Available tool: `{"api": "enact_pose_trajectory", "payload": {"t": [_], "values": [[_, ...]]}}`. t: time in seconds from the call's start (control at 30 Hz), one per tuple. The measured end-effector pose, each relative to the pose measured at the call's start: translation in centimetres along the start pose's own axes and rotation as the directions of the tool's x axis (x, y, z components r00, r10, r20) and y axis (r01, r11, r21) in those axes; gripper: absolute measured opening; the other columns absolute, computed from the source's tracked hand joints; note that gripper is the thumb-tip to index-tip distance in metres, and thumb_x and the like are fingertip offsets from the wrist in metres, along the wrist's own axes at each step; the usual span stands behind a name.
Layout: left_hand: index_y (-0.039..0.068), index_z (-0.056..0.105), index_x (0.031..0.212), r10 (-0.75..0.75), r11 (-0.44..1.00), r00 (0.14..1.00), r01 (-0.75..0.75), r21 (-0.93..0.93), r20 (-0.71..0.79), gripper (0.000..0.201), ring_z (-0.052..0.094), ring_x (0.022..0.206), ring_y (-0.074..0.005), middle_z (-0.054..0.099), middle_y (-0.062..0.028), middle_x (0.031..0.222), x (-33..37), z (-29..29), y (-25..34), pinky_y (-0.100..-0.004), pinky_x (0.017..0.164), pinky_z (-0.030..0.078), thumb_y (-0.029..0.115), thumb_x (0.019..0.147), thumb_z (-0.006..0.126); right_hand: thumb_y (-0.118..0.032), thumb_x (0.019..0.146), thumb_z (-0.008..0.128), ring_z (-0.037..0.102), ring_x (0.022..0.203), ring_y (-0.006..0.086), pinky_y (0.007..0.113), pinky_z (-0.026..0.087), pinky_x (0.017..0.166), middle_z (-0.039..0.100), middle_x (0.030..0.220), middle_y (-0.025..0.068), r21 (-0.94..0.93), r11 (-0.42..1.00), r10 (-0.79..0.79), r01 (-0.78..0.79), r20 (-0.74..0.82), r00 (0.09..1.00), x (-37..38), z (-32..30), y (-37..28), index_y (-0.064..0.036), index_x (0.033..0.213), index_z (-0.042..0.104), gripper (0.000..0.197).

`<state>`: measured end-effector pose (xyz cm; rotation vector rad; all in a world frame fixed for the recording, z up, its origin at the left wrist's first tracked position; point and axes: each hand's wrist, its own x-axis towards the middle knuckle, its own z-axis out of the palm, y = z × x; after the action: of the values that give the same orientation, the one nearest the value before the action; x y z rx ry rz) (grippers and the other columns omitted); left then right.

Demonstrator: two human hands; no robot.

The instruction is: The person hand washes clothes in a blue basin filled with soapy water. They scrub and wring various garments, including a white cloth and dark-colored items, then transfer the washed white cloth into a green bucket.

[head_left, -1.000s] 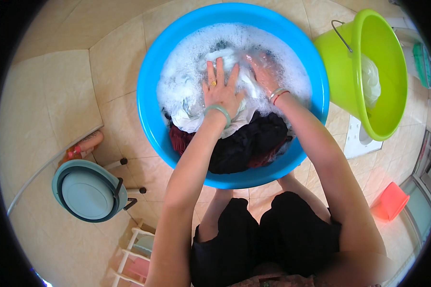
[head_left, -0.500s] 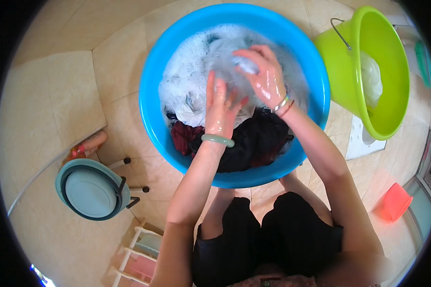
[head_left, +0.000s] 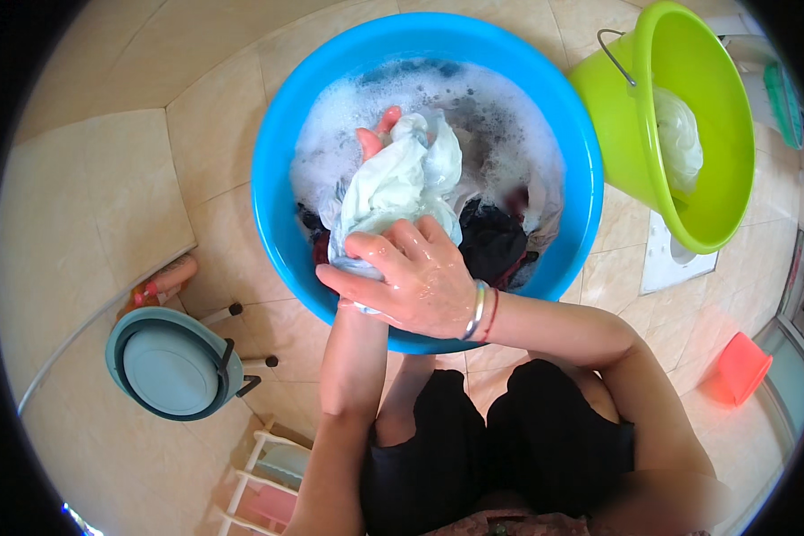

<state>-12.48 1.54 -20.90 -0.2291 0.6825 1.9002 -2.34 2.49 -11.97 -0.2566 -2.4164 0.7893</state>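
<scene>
A wet, pale white garment is bunched over my left hand and wrist, above the suds. Only a few fingers of that hand come out past the cloth's far end; they look bent, and the palm is covered. My right hand lies across the near end of the cloth, its bent fingers gripping it at my left wrist. Both hands are over the big blue basin. In the basin, dark clothes lie on the near side, and white foam spreads over the water.
A lime-green bucket with a white bundle inside stands against the basin's right. At left are a grey-blue folding basin and orange-red bottles. A white rack is lower left, a coral container at right.
My right hand has come down and left from the foam to my left wrist. The white garment has risen from the water and now covers my left hand, which had bare, spread fingers.
</scene>
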Motion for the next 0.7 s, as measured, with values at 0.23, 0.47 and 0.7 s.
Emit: {"api": "enact_pose_trajectory", "payload": {"t": [0.23, 0.47, 0.7], "values": [[0.014, 0.057, 0.121, -0.219, 0.887, 0.915, 0.332, -0.320, 0.340, 0.050, 0.054, 0.109, -0.0248, 0.062, -0.0082, 0.110, -1.5, -0.2, 1.6, -0.0405, 0.092, 0.046, 0.054, 0.092, 0.054, -0.027, 0.060, 0.080, 0.054, 0.071, 0.0170, 0.028, 0.047, 0.048, 0.050, 0.088, -0.0021, 0.049, 0.999, 0.029, -0.019, -0.202, 0.979, 1.5, 1.4, 2.6, -0.0242, 0.088, 0.070, 0.029], [0.009, 0.056, 0.117, 0.105, 0.982, 0.982, -0.127, -0.136, -0.158, 0.044, 0.057, 0.093, -0.0204, 0.062, -0.0068, 0.102, -2.1, -0.1, -0.3, -0.0350, 0.081, 0.048, 0.046, 0.093, 0.059, -0.011, 0.072, 0.073, 0.059, 0.070, 0.0254, 0.033, 0.049, 0.054, 0.052, 0.083, 0.0085, 0.336, 0.941, 0.117, -0.036, -0.224, 0.968, 1.2, 1.3, 5.7, -0.0102, 0.083, 0.061, 0.017], [0.003, 0.065, 0.091, 0.420, 0.796, 0.850, -0.177, 0.579, -0.317, 0.023, 0.051, 0.081, -0.0077, 0.060, 0.0008, 0.084, -1.8, 4.5, -1.2, -0.0249, 0.073, 0.042, 0.026, 0.093, 0.065, -0.033, 0.093, 0.059, 0.060, 0.071, 0.0179, 0.033, 0.049, 0.070, 0.064, 0.076, 0.0097, 0.590, 0.523, 0.737, -0.616, 0.050, 0.674, -0.8, 3.3, 14.6, 0.0039, 0.094, 0.062, 0.037]]}}
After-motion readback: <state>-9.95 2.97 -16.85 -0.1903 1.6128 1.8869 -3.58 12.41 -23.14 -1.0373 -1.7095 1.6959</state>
